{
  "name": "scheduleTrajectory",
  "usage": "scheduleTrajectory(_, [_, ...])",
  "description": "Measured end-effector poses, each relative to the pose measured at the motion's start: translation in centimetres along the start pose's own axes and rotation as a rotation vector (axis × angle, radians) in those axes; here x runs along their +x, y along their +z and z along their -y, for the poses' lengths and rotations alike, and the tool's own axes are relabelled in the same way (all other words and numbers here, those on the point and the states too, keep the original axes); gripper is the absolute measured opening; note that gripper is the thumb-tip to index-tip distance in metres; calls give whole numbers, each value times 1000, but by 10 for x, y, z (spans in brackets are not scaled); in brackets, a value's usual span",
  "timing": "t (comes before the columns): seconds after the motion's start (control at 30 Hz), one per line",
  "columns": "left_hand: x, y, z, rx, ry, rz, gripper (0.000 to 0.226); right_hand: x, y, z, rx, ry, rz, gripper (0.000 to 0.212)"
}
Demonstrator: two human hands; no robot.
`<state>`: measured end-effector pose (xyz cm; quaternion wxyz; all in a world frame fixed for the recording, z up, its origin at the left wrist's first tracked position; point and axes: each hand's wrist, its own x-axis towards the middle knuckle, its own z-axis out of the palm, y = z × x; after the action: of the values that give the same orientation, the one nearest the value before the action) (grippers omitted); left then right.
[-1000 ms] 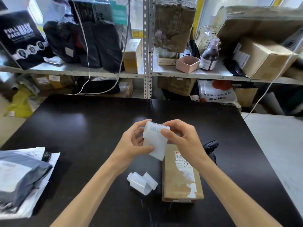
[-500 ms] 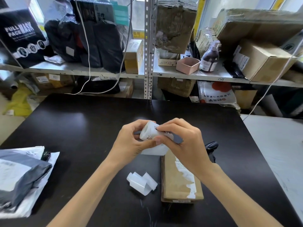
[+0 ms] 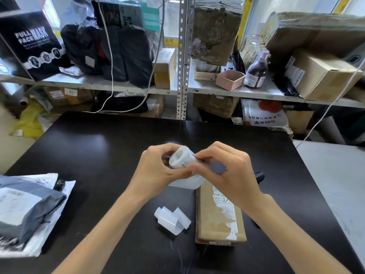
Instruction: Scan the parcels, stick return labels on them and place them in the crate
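- Centre frame: the left hand (image 3: 154,171) holds a curled return label (image 3: 180,158) above the counter (image 3: 88,155), its grip closed round it. This is probably so the right hand (image 3: 233,175), pinching the edge, can peel it.
- The brown parcel (image 3: 215,220) lies flat just below, right of centre, likely awaiting that label.
- The pink tray (image 3: 229,84) sits on the shelf, upper right; its contents are hidden. No crate is in view.
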<state>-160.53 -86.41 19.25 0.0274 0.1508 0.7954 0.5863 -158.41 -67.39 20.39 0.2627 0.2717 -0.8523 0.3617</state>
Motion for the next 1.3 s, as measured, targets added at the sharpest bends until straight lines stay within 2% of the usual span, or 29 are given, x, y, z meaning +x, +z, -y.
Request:
scheduleTrajectory(0.1, [0,1,-2,88,31,6,48,0,1,1,16,33,-9,22])
scheduleTrajectory(0.23, [1,1,-2,83,14,3,46,1,-2,-2,19,9,6,16])
scheduleTrajectory(0.5, [2,1,-6,184,45,11,46,0,-4,0,51,51,33,29])
scheduleTrajectory(0.67, [1,0,-7,269,39,-44,43,1,-5,-5,32,36,95,21])
scheduleTrajectory(0.83, [2,-2,-6,207,27,-28,44,2,-4,-6,-4,18,58,18])
scheduleTrajectory(0.97, [2,-1,-6,182,56,2,42,1,-4,-2,60,58,48,27])
scheduleTrajectory(1.13, [2,-1,-2,178,41,13,40,0,-4,-4,15,40,49,18])
scheduleTrajectory(1.3, [3,-2,-1,158,41,37,44,-1,-2,-3,65,79,56,29])
